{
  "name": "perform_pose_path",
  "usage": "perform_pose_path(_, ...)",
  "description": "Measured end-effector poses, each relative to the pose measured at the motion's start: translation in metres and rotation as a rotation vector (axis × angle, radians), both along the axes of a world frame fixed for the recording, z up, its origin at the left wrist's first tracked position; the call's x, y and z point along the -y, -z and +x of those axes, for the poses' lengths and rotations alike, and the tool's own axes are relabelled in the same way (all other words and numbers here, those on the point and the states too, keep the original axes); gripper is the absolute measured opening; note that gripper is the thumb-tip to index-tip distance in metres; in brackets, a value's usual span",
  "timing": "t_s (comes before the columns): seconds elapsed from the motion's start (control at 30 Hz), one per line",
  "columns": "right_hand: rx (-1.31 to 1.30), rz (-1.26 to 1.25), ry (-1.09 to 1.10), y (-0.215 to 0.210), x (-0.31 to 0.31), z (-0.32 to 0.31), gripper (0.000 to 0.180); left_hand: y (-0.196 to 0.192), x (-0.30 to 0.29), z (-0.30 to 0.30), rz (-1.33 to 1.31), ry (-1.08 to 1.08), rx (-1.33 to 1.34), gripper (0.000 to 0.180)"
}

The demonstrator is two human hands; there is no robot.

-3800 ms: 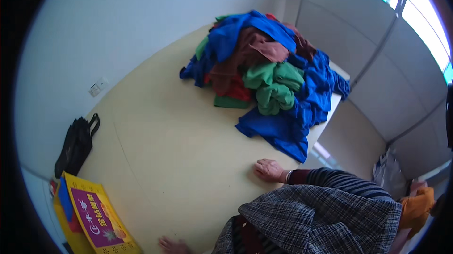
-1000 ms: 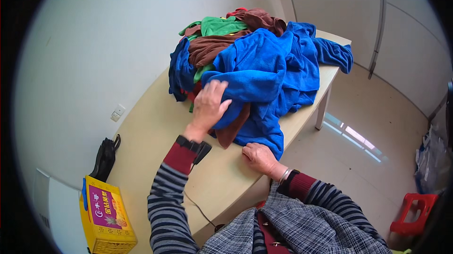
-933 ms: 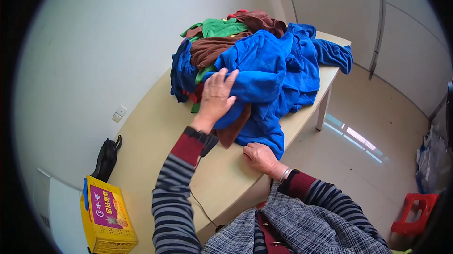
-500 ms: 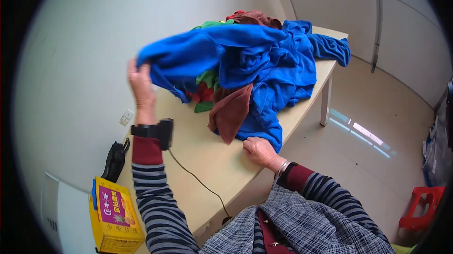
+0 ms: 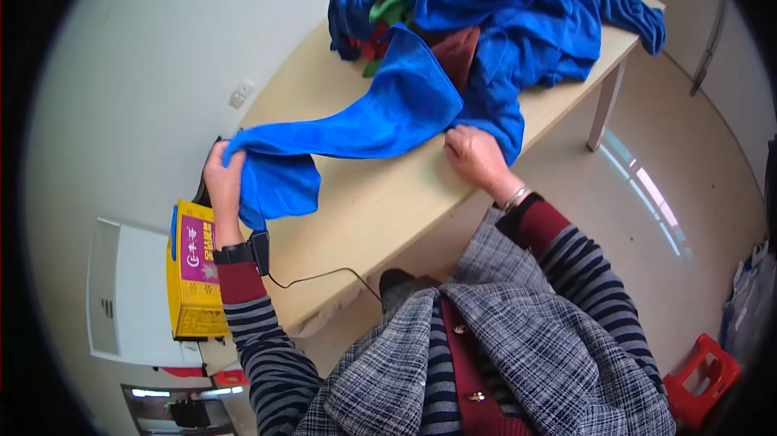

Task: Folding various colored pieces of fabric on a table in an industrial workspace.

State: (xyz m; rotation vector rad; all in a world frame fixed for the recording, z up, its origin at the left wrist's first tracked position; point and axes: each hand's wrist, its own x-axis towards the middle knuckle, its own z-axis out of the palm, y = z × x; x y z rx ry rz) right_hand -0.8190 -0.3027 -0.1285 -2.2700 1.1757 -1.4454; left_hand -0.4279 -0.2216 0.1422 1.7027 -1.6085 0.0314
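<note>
My left hand (image 5: 225, 185) grips one end of a blue cloth (image 5: 348, 132) near the table's left edge. From there the cloth stretches to the right above the table, its wide far end lifted beside the pile and a fold hanging below my fingers. My right hand (image 5: 479, 159) is closed, fingers curled, at the near edge of the pile's blue cloth (image 5: 502, 112); whether it pinches that cloth is hidden. A heap of blue, brown (image 5: 457, 55), green (image 5: 390, 11) and red cloths covers the far part of the table.
The pale wooden table (image 5: 356, 201) runs diagonally beside the wall. A yellow carton (image 5: 198, 310) stands at its left end, with a dark object partly hidden behind my left hand. A thin cable (image 5: 316, 277) runs from my left wrist. A red stool (image 5: 702, 383) stands on the floor at right.
My left hand has drawn the blue cloth away from the heap, toward me and the table's left end. My right hand stays by the near edge of the pile. The view has shifted.
</note>
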Motion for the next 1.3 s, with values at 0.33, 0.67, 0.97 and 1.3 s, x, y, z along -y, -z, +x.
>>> perform_pose_path(0.33,-0.117,0.16,0.055,-0.014,-0.009,-0.002,0.011,0.116,-0.105,0.082,0.345,-0.096,0.573,0.025)
perform_pose_path(0.67,-0.073,0.412,0.169,-0.011,0.018,0.016,0.05,0.175,-0.212,0.082,0.072,-0.238,0.517,0.024)
perform_pose_path(0.97,0.106,0.393,-0.143,0.023,0.061,-0.005,0.026,0.204,-0.362,0.152,0.178,-0.487,-0.166,0.016)
perform_pose_path(1.3,0.352,0.568,-0.223,-0.047,0.046,0.011,0.014,0.097,-0.404,0.223,0.242,-0.577,-0.033,0.019)
